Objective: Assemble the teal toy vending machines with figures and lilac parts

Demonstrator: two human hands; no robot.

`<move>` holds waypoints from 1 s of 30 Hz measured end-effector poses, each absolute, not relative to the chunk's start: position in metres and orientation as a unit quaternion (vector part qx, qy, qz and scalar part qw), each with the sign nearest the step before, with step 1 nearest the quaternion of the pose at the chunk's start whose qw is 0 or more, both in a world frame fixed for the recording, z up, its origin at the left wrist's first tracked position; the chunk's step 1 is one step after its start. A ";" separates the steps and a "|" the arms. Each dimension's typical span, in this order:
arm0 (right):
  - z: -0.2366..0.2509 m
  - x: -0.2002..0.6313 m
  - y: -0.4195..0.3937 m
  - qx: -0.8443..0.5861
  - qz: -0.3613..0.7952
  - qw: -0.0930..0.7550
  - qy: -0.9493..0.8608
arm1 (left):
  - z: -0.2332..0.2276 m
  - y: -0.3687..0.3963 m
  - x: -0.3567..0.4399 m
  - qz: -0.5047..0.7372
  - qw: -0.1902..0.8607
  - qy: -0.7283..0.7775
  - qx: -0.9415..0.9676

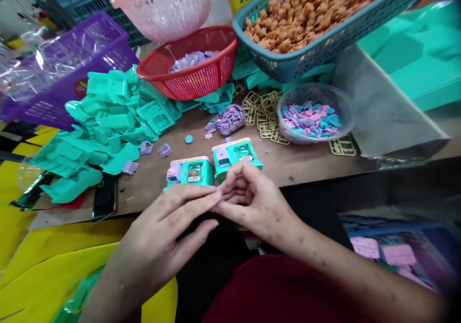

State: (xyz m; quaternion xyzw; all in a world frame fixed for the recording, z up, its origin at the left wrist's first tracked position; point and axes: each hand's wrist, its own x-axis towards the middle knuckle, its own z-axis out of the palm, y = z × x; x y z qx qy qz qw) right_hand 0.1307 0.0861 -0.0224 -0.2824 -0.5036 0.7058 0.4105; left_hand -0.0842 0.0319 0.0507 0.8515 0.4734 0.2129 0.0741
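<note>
My left hand (162, 229) reaches in from the lower left, fingers stretched out and thumb apart. Its fingertips meet those of my right hand (261, 200), which is curled in a pinch. Whatever lies between the right fingertips, if anything, is hidden. Just beyond my hands, at the table's front edge, stand two small turquoise toy machines. The left toy machine (204, 169) has a lilac part, a pink knob and a clear window. The right toy machine (255, 152) has a similar lilac part and clear dome, and my right fingers partly cover its lower edge.
Turquoise plastic shells (118, 116) are heaped at left, near a phone (105, 198). Behind stand a red basket (201, 80), a blue-grey basket (288, 64) of orange-brown pieces and a clear bowl (313, 138) of coloured parts. Lilac pieces (230, 119) and beige frames (268, 107) lie between.
</note>
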 end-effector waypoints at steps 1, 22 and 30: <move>-0.019 0.133 0.088 -0.282 0.720 0.412 -0.482 | 0.049 0.032 -0.077 0.217 0.087 0.465 0.854; -0.019 0.180 0.141 -0.344 0.415 0.508 -0.672 | 0.049 0.091 -0.075 0.263 0.073 0.567 0.778; -0.057 0.170 0.164 -0.309 0.286 0.389 -0.819 | 0.046 0.144 -0.078 0.134 0.076 0.493 0.856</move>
